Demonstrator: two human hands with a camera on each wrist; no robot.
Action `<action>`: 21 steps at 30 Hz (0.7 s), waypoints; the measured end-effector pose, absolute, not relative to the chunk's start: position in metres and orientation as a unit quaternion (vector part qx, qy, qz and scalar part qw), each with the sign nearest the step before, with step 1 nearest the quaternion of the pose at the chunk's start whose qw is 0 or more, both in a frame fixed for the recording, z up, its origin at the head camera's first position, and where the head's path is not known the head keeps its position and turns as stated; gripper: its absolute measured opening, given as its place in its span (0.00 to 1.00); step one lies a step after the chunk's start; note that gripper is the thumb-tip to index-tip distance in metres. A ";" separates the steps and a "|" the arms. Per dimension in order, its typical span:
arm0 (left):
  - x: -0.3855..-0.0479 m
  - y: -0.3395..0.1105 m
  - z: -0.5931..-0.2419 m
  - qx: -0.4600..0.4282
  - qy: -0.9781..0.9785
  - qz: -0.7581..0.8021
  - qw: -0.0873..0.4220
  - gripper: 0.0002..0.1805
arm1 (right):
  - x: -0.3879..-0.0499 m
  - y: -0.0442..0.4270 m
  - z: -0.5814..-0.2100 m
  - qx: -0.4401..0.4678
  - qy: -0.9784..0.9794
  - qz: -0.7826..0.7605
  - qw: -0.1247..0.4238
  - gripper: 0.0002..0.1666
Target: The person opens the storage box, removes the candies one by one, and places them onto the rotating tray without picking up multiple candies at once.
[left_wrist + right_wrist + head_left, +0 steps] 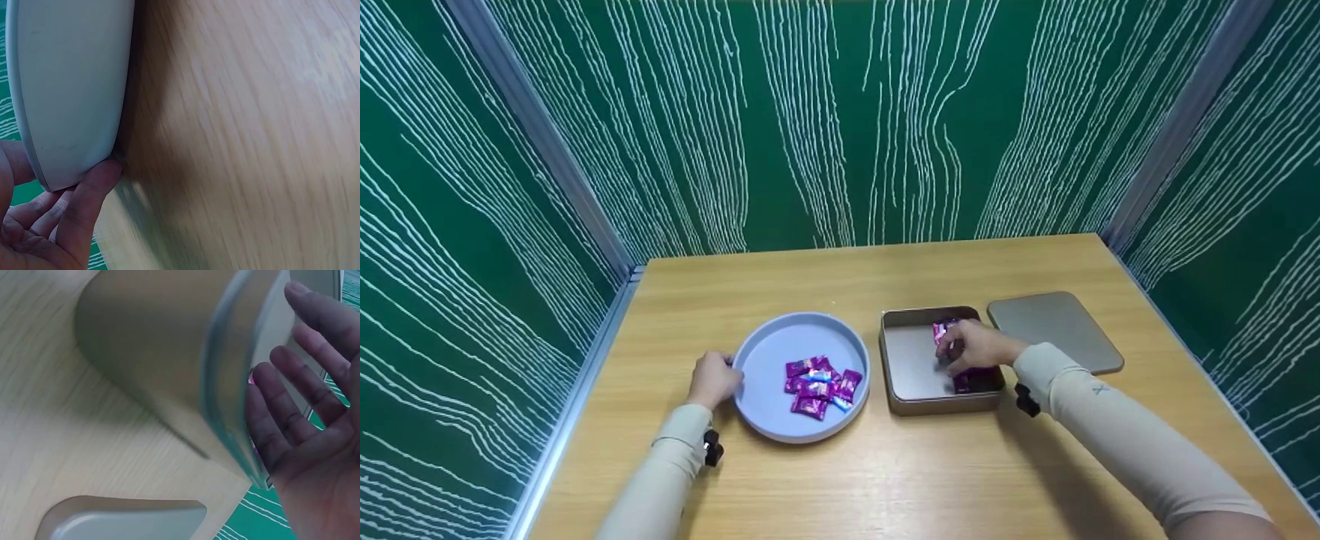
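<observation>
A round pale blue-grey plate [765,401] with a raised rim holds a small heap of purple-wrapped sweets [816,390], a few with blue on the wrapper. My left hand [714,380] grips the left side of its rim; in the left wrist view the fingers [84,211] press against the outer wall. To the right stands an open rectangular metal tin [915,367]. My right hand [979,346] reaches into it, fingers parted and loosely bent with nothing visible between them. Purple packets [945,328] lie along the tin's right side, partly hidden by the hand.
The tin's flat metal lid [1057,330] lies on the table behind and right of the tin. The wooden table [840,480] is enclosed at the back and sides by green panels [795,150] with white lines and metal posts.
</observation>
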State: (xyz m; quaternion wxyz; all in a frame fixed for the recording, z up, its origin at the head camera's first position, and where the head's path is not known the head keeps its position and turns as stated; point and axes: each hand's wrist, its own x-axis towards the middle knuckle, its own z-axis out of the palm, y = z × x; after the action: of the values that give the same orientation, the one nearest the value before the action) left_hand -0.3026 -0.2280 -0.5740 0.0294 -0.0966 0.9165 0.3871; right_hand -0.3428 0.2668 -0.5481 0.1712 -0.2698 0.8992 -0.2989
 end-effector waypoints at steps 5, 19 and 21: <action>-0.303 -0.228 -0.574 -0.093 0.920 0.380 0.020 0.16 | -0.343 0.268 -0.550 -0.273 0.903 -0.283 0.172 0.14; -0.301 -0.227 -0.573 -0.102 0.918 0.382 0.024 0.13 | -0.349 0.263 -0.560 -0.274 0.899 -0.292 0.178 0.18; -0.301 -0.227 -0.572 -0.104 0.917 0.384 0.027 0.13 | -0.350 0.262 -0.561 -0.271 0.900 -0.291 0.178 0.18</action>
State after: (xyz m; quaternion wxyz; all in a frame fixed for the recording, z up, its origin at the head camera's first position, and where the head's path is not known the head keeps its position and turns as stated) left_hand -0.3012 -0.2266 -0.5724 0.0266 -0.1037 0.9170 0.3843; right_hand -0.3496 0.2622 -0.5606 0.1784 -0.2713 0.8999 -0.2910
